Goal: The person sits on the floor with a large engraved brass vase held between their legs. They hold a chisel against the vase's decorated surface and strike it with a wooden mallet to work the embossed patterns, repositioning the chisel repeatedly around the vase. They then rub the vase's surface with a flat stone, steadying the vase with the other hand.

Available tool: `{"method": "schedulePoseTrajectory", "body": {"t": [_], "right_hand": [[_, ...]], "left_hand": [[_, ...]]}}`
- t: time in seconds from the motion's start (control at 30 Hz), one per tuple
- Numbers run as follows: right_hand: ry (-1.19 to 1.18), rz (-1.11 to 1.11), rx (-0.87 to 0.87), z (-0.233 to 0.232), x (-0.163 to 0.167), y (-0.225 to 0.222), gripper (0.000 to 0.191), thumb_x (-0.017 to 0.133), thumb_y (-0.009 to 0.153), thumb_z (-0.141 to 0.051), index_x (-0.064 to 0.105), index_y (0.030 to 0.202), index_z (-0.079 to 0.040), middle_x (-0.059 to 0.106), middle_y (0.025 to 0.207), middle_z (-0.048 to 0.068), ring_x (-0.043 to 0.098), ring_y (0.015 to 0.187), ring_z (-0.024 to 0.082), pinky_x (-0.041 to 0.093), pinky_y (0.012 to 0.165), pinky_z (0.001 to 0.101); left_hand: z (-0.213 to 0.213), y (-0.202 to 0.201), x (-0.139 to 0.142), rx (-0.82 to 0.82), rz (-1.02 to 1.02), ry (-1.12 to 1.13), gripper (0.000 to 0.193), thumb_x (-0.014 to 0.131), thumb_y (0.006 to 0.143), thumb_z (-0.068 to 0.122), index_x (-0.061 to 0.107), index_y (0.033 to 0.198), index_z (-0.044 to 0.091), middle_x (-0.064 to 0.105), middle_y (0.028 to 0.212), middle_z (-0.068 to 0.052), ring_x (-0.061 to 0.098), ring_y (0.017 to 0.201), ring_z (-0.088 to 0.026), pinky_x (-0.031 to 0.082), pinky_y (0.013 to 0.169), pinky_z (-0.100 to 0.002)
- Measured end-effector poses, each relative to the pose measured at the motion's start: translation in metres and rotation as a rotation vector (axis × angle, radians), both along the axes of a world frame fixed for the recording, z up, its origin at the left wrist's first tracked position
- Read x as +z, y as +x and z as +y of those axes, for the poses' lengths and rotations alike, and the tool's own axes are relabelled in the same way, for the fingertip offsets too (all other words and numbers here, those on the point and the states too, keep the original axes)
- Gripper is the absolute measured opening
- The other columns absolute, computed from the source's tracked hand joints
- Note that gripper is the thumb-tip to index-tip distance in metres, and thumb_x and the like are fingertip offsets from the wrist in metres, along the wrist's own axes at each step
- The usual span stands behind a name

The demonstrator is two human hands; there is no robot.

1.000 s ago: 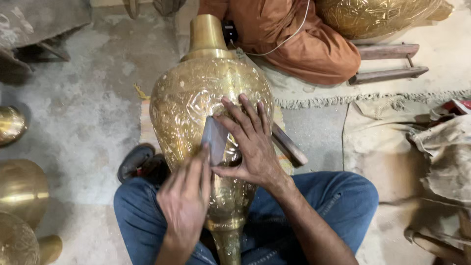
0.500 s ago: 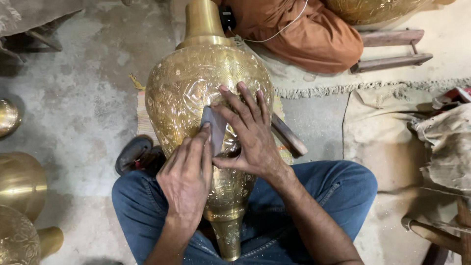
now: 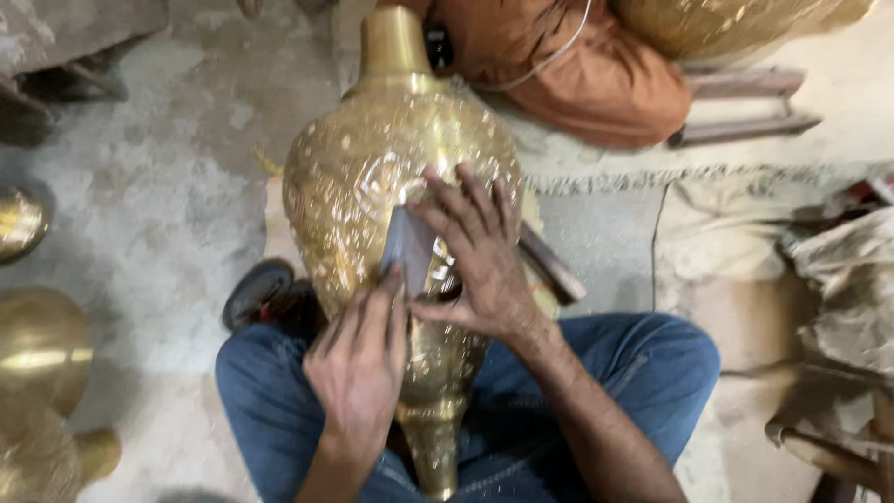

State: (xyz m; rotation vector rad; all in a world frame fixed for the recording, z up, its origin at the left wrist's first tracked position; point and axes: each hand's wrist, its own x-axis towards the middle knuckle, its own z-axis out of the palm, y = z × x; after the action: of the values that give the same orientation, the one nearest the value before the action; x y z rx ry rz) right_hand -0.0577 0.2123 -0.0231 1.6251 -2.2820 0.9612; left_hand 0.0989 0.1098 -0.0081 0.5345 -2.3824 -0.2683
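Brass vase laid across the lap, both hands pressed to a dark flat piece.

The vase's foot is cut off at the bottom edge and the frame is blurred. The piece, perhaps an abrasive pad, is pinched in the left hand grip; the right hand lies spread, fingers open, over it. An orange-clad person is partly cropped above; brass vessels are cut off at left.

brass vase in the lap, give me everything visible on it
The brass vase is large, pear-shaped and golden, its belly covered in fine engraved pattern with a round medallion. It lies across the seated person's jean-clad legs, plain neck pointing away, stemmed foot toward the camera. The left hand presses a flat dark piece against the belly; the right hand spreads its fingers over the surface beside it.
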Motion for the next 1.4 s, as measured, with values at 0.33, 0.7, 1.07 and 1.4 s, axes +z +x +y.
{"method": "schedulePoseTrajectory", "body": {"t": [0.33,0.7,1.07,1.4], "right_hand": [[-0.015,-0.008,0.015,-0.001,0.005,-0.001,0.107,0.072,0.077,-0.080,0.041,0.157,-0.017,0.028,0.170,0.011,0.015,0.162,0.034,0.004,0.134,0.0614],[-0.034,-0.033,0.044,0.000,0.007,0.000,0.106,0.076,0.076,-0.074,0.041,0.157,-0.015,0.026,0.170,0.012,0.015,0.161,0.035,0.004,0.133,0.0621],[-0.035,-0.026,0.027,-0.001,0.001,-0.001,0.108,0.069,0.073,-0.081,0.040,0.156,-0.018,0.027,0.169,0.011,0.014,0.161,0.033,0.002,0.133,0.0620],[-0.071,-0.052,0.049,-0.002,-0.004,-0.002,0.106,0.073,0.076,-0.076,0.037,0.157,-0.017,0.027,0.171,0.010,0.014,0.163,0.033,0.001,0.135,0.0622]], "left_hand": [[0.000,-0.003,0.014,-0.012,0.013,0.038,0.028,0.071,0.096,0.010,0.071,0.124,0.009,0.077,0.106,-0.013,0.078,0.087,-0.027,0.063,0.071,-0.039],[0.000,-0.004,0.025,-0.044,-0.032,0.057,0.028,0.071,0.099,0.010,0.069,0.127,0.008,0.077,0.108,-0.011,0.078,0.088,-0.024,0.064,0.074,-0.036],[-0.006,-0.008,0.017,-0.051,-0.025,0.061,0.030,0.071,0.099,0.009,0.069,0.129,0.007,0.076,0.116,-0.014,0.077,0.092,-0.025,0.065,0.074,-0.037],[-0.003,-0.008,0.019,-0.015,-0.074,0.075,0.025,0.070,0.101,0.010,0.069,0.126,0.008,0.077,0.110,-0.013,0.077,0.079,-0.024,0.063,0.064,-0.035]]}}
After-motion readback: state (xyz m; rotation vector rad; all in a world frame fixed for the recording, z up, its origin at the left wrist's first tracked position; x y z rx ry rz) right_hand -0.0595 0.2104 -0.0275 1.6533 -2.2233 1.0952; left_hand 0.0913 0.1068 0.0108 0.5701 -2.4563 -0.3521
